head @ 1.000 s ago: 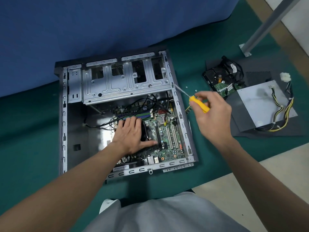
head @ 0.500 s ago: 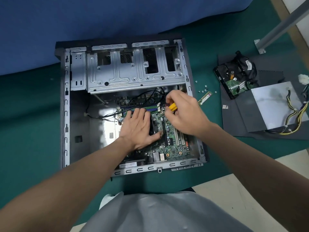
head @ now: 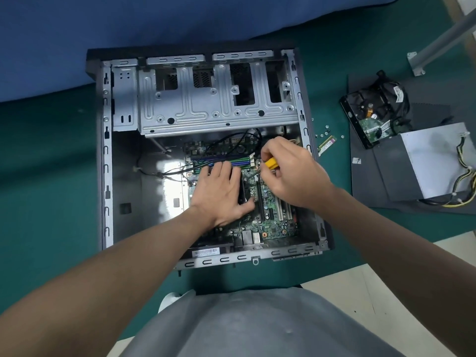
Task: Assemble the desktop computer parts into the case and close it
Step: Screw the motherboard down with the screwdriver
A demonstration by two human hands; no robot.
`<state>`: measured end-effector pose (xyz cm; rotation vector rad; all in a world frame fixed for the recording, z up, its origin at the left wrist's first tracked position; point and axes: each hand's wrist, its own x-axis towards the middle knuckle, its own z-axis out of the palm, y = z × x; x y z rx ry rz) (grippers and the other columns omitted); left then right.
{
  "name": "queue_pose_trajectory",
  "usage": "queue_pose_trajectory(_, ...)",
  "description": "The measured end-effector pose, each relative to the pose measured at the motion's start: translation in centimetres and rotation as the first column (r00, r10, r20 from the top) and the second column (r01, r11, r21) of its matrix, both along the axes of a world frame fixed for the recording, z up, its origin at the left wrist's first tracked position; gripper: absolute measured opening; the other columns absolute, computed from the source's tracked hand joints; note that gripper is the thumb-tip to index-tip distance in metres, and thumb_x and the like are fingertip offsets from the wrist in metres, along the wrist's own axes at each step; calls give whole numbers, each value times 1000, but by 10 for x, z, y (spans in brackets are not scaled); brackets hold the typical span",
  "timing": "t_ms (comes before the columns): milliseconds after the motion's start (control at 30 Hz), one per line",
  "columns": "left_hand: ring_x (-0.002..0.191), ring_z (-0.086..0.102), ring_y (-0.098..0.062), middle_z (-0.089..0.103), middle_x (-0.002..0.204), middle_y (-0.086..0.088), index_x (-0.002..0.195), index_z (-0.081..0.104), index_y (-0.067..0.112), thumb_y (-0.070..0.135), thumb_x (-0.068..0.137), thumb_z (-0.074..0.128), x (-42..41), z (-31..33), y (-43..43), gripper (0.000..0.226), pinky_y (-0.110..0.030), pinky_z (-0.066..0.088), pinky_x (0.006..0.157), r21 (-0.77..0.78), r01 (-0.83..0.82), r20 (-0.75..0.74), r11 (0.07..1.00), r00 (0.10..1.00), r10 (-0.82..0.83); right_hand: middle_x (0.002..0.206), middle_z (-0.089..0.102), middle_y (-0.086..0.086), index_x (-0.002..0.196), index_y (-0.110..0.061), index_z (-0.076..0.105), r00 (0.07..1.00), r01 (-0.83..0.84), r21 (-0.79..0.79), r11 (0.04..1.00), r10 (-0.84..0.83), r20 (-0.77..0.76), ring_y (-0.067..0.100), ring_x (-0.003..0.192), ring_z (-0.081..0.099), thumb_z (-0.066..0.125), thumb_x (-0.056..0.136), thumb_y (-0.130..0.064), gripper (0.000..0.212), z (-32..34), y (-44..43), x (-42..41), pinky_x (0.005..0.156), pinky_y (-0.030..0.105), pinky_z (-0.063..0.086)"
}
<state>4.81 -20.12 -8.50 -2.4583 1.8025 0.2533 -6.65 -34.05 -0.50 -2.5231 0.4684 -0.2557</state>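
Seems about a third done. Presses the left hand (head: 221,191), fingers flat and released, onto the motherboard (head: 270,222) already lying inside the open case (head: 105,176). Grasps a yellow screwdriver (head: 271,163) in the right hand (head: 291,171), fingers curled round the handle, tip down near the board's upper edge, probably fastening it. Left to fit: hard drive (head: 368,117) and power supply (head: 432,161) on the dark panel (head: 373,181) well to the right, memory stick (head: 327,145) and loose screws (head: 326,127) just beside the case. Then closing.
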Motion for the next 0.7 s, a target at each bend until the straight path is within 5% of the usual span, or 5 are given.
queue_pose_trajectory(500, 83, 33, -22, 38, 94, -6, 100, 39, 12, 74, 83, 15, 0, 1, 0, 68, -43, 34, 77, 29, 3, 14, 1000, 1000, -4, 85, 49, -3, 89, -9, 53, 999, -30, -35, 999, 29, -20, 13, 54, 40, 56, 87, -13, 5, -1, 0, -1, 47, 38, 44)
queue_pose_trajectory(700, 81, 32, -22, 40, 92, -8, 98, 41, 11, 72, 83, 16, -2, 1, -1, 68, -43, 34, 75, 5, -3, 13, 1000, 1000, 3, 95, 48, 7, 100, -6, 50, 968, -200, -17, 980, 195, -161, 24, 70, 50, 51, 91, -9, 9, 14, -4, 7, 65, 46, 47)
